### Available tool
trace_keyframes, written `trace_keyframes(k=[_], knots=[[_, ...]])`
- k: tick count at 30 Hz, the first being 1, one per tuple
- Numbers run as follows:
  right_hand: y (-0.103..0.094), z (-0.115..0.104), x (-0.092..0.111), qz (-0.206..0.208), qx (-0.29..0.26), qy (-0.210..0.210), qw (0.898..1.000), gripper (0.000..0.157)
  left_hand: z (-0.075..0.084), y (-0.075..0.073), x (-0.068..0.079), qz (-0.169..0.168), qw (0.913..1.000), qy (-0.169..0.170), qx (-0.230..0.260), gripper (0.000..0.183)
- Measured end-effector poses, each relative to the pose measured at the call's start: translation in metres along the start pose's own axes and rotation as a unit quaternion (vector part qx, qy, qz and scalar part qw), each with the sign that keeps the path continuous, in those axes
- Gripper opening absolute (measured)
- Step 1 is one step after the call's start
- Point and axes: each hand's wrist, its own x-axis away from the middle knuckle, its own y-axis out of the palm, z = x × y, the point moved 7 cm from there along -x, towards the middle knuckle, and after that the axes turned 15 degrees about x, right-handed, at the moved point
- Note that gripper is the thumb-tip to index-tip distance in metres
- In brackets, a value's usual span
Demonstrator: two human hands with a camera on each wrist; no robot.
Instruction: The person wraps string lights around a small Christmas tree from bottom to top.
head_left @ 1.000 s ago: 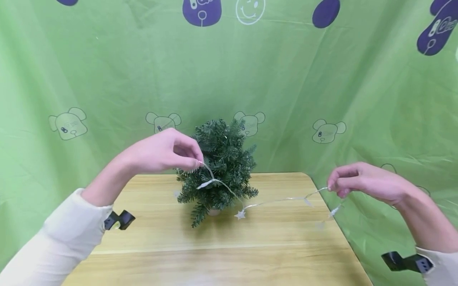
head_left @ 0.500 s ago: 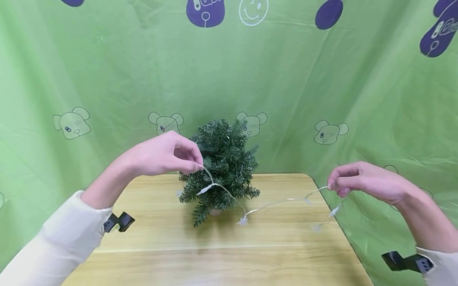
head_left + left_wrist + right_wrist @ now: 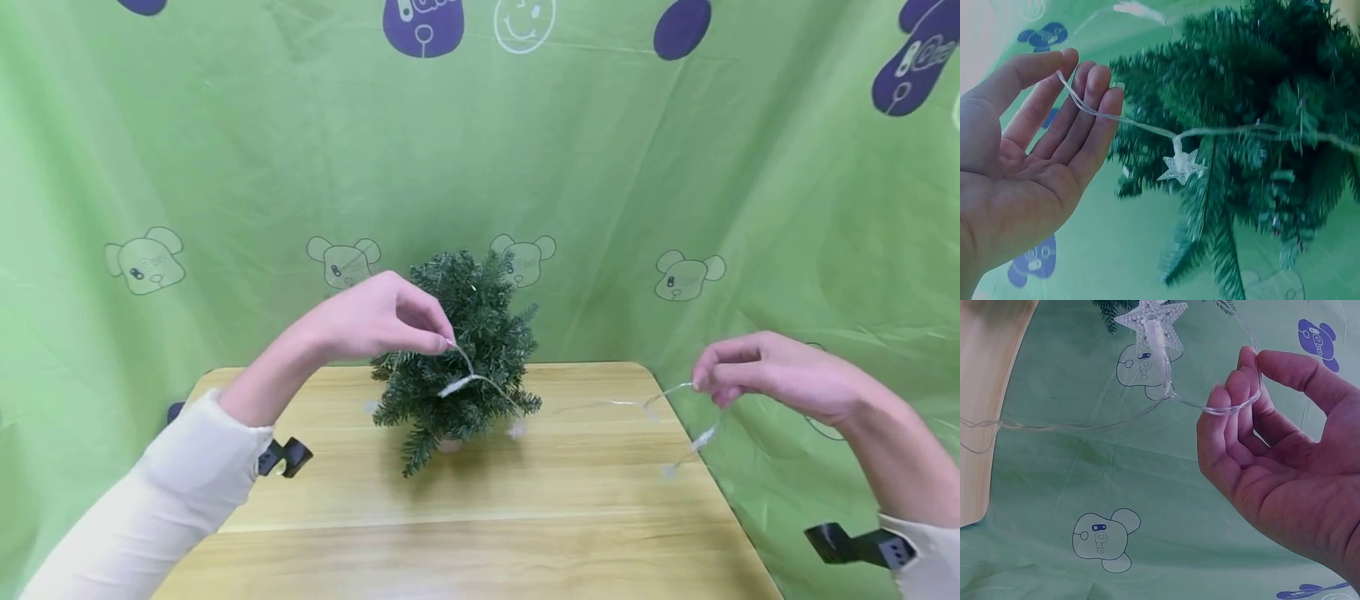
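Note:
My left hand (image 3: 378,315) pinches the clear wire of a string of star lights (image 3: 459,384) between thumb and forefinger, in front of a small green Christmas tree (image 3: 483,333). In the left wrist view a clear star (image 3: 1180,167) hangs from the wire beside the fingers. Off to the right, above the table's right edge, my right hand (image 3: 780,375) pinches another stretch of the same string. Close to those fingers a star (image 3: 1152,325) shows large in the right wrist view. Between the hands the wire sags and is partly too faint to follow.
The tree stands on a light wooden table (image 3: 480,533), its small pale base (image 3: 450,446) partly hidden by branches. Behind and around the table hangs a green curtain (image 3: 585,167) printed with cartoon figures. A black camera sits on each wrist.
My left hand has moved to the right with the wire, further in front of the tree. The right hand has shifted only slightly, and the sagging wire swings.

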Motion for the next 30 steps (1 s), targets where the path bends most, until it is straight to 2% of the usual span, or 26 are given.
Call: trace_keyframes(k=[8,16,22,30], knots=[[-0.002,0.0,0.002,0.002,-0.012,-0.008,1.0,0.019,-0.001,0.035,-0.01,-0.055,0.9985,-0.007,-0.003,0.01],[-0.001,0.002,0.004,0.004,-0.012,-0.002,1.0,0.019,-0.008,0.065,-0.018,-0.087,0.9955,-0.014,-0.035,0.011],[0.0,0.002,0.003,0.006,-0.017,-0.01,1.0,0.019,-0.013,0.081,-0.018,-0.089,0.9935,-0.029,-0.065,0.014],[0.002,0.005,0.002,0.005,-0.018,0.012,1.0,0.02,-0.005,0.096,-0.03,-0.081,0.9902,-0.005,-0.114,0.016]])
